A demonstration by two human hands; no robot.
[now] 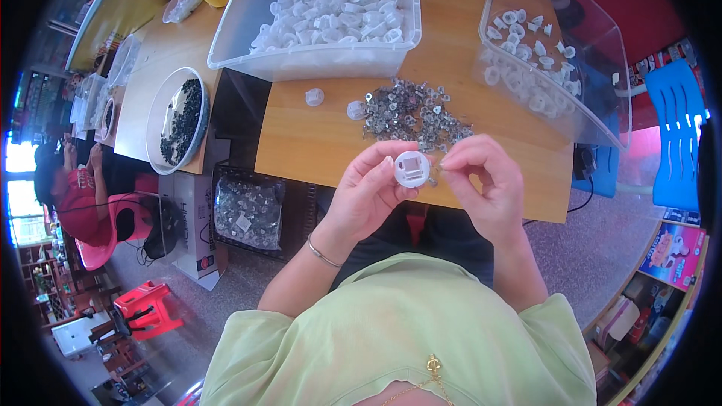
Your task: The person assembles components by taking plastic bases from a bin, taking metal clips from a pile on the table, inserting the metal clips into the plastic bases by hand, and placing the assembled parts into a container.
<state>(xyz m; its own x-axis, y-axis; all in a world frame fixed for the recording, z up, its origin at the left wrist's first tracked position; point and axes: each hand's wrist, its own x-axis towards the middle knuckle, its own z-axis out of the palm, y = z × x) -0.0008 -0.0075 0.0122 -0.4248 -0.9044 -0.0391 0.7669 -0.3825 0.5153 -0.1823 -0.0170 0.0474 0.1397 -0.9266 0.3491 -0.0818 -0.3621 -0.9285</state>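
Note:
My left hand (372, 184) holds a small round white plastic cap (412, 168) between thumb and fingers, its open side facing up. My right hand (485, 180) pinches a tiny metal clip (436, 174) right at the cap's right edge. Both hands hover over the near edge of a wooden table (301, 135). Just beyond them lies a heap of small metal clips (414, 113). Two loose white caps (314, 97) rest on the table to the left of the heap.
A clear bin of white caps (331, 15) stands at the back, another tilted clear bin (541, 60) with fewer caps at the right. A white bowl of dark parts (177, 116) sits left. A bag of metal parts (248, 210) lies below the table. Another person (75, 195) sits far left.

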